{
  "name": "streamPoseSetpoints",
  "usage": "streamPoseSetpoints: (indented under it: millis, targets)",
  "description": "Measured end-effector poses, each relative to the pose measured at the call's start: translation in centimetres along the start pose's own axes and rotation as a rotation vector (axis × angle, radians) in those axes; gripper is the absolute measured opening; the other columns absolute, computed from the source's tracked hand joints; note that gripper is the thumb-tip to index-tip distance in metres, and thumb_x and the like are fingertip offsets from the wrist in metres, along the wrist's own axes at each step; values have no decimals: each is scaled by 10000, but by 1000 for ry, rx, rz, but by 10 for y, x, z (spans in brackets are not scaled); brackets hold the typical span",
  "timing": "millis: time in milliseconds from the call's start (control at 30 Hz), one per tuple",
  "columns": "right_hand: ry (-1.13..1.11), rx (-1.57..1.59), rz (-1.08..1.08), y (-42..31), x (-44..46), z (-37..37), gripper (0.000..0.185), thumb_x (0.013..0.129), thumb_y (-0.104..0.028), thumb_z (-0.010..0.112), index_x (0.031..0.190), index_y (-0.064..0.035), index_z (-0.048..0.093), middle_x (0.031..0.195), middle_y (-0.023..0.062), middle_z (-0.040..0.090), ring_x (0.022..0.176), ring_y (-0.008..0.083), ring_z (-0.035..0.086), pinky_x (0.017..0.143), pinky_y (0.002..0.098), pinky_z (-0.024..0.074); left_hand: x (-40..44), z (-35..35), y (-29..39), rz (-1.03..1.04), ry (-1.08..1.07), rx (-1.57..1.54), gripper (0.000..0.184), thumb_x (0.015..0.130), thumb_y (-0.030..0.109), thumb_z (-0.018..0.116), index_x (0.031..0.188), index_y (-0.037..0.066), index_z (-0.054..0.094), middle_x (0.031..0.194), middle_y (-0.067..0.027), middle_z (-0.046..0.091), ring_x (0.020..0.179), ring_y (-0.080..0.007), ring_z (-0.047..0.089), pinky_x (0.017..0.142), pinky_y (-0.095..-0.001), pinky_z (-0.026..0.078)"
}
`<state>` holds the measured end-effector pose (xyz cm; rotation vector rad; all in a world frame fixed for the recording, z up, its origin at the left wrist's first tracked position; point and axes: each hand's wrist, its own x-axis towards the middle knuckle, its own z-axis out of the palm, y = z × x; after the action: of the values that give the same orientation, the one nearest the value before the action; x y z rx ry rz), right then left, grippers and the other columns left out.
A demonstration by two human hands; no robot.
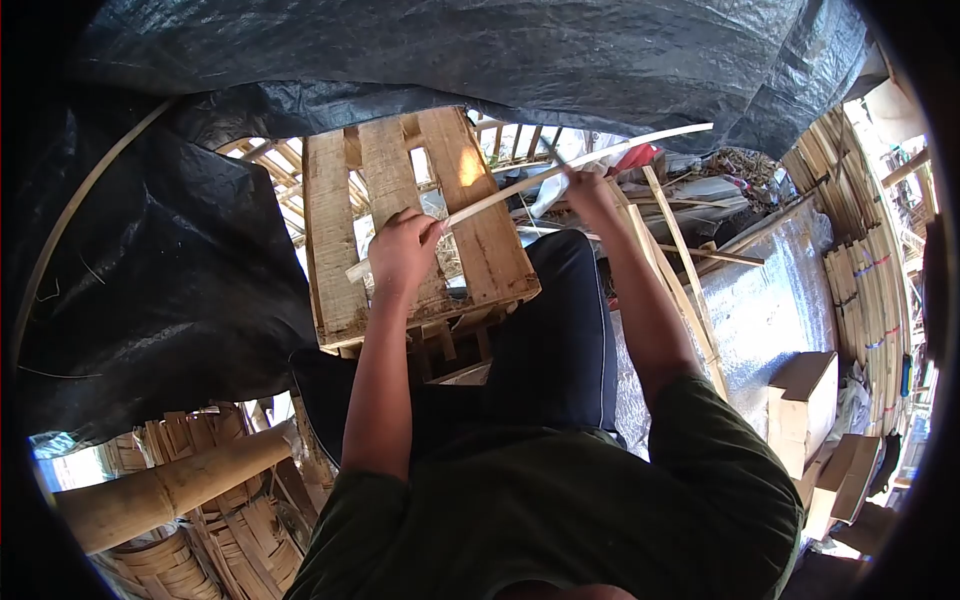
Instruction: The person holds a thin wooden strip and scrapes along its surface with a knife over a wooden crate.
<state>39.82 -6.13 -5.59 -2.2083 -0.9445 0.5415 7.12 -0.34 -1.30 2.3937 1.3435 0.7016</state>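
Note:
A long pale bamboo strip (500, 193) slants across the view, rising to the right. My left hand (402, 250) is closed round it near its lower left end, above a slatted wooden crate (463, 160). Farther right, my right hand (588, 192) is closed on a knife, and the knife's dark thin blade (552, 153) points up and left across the strip. The knife's handle is hidden in my fist. Whether the edge touches the strip, I cannot tell.
Black plastic sheeting (480, 50) hangs ahead and at the left. Loose strips (690, 290) lean beside my right arm. Cardboard boxes (805, 400) and bundled bamboo (860, 300) stand at the right. A thick bamboo pole (180, 480) lies at lower left.

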Motion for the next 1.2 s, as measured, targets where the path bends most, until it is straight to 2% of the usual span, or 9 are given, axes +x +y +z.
streamPoseSetpoints:
  millis: [167,300,667,867,933,1000,1100,1133,1200]
  targets:
    - [361,-144,-246,46,17,37,574,1016,-474,440,919,24,706,762,245,697,685,374,709,545,435,553,2,-6,1,-20,-19,14,237,875,395,730,894,163,771,850,3,688,744,-226,683,660,-347,525]
    - [-5,111,170,5,3,-24,582,1042,-453,403,925,46,677,720,220,677,567,349,673,543,468,534,2,-9,-2,-27,-45,22,243,874,422,721,895,186,776,854,25,690,751,-220,682,661,-342,526]
    - [41,-14,-99,23,8,32,561,1036,-455,452,1007,57,678,760,250,684,640,372,685,562,470,533,0,-6,-3,41,50,42,257,850,434,742,867,181,783,818,35,686,733,-204,679,633,-331,519]
    - [-28,77,150,26,21,2,533,1044,-467,431,1024,11,665,679,158,632,571,281,647,473,429,493,-2,-7,-2,40,43,61,281,843,445,750,864,167,781,861,33,699,751,-205,688,644,-323,529]
    - [293,-560,-637,77,51,41,529,1052,-469,399,1087,-7,656,667,143,623,541,279,634,452,413,493,-1,-7,2,47,56,65,287,842,446,751,866,162,780,871,30,701,757,-209,691,651,-324,533]
    - [-150,80,148,-16,-23,28,496,1060,-430,407,1137,-4,650,617,114,599,486,232,602,402,397,456,-2,-10,3,5,0,64,295,844,448,749,879,156,777,893,18,705,773,-221,696,665,-335,538]
    - [-81,111,172,-9,-1,1,427,1048,-364,471,1091,11,673,597,69,598,505,210,619,380,392,439,-2,-12,5,-18,-11,73,290,846,440,747,892,155,774,900,8,707,782,-231,698,674,-347,540]
    - [105,-448,-347,63,52,26,411,1037,-353,500,1068,12,685,641,105,645,533,222,649,408,394,463,-3,-12,4,-24,-10,74,290,846,440,747,892,155,774,900,8,707,782,-231,698,674,-347,540]
    - [64,-928,-483,50,34,33,429,1034,-356,471,1055,18,679,908,246,706,820,394,706,669,475,565,-3,-9,5,-23,-13,102,291,841,439,750,894,154,771,897,2,705,784,-236,697,677,-350,541]
